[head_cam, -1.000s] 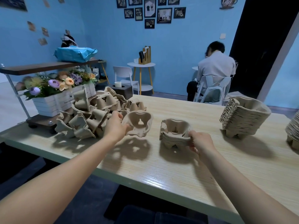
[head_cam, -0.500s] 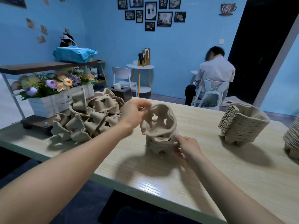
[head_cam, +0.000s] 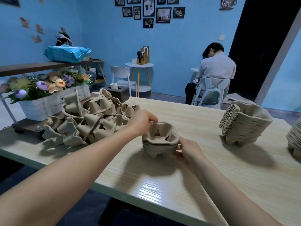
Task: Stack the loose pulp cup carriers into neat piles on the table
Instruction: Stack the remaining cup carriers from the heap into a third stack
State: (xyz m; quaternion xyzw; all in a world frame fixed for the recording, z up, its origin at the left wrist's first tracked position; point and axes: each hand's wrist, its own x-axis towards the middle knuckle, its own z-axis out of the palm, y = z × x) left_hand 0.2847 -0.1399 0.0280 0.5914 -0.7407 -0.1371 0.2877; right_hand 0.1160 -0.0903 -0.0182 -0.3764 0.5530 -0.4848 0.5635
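The left hand [head_cam: 141, 121] was closed in a pinch on the far left rim of the top carrier [head_cam: 160, 134], fingers curled over the edge. That carrier sat nested, open side up, on a short stack [head_cam: 158, 148] of pulp carriers that stood near the middle of the light wood-grain surface [head_cam: 187, 181]. The right hand [head_cam: 187, 150] was closed against the near right side of the short stack, fingertips touching its lower layers; it gripped the stack's side.

To the left of the short stack, well apart from it, lay the loose pile [head_cam: 88, 121] of unstacked carriers, tumbled at mixed angles, some upside down and some on edge. The pile rested against a white planter box [head_cam: 48, 106] holding artificial flowers [head_cam: 45, 85].

On the right part of the surface stood a tall finished stack [head_cam: 244, 123], tilted slightly, well apart from the short stack. A second tall stack [head_cam: 294, 139] was cut off at the right frame edge.

Behind the surface, a seated person [head_cam: 215, 69] faced away on a white chair [head_cam: 210, 93]. A small round side table [head_cam: 139, 65] stood against the blue wall below framed pictures [head_cam: 149, 9].
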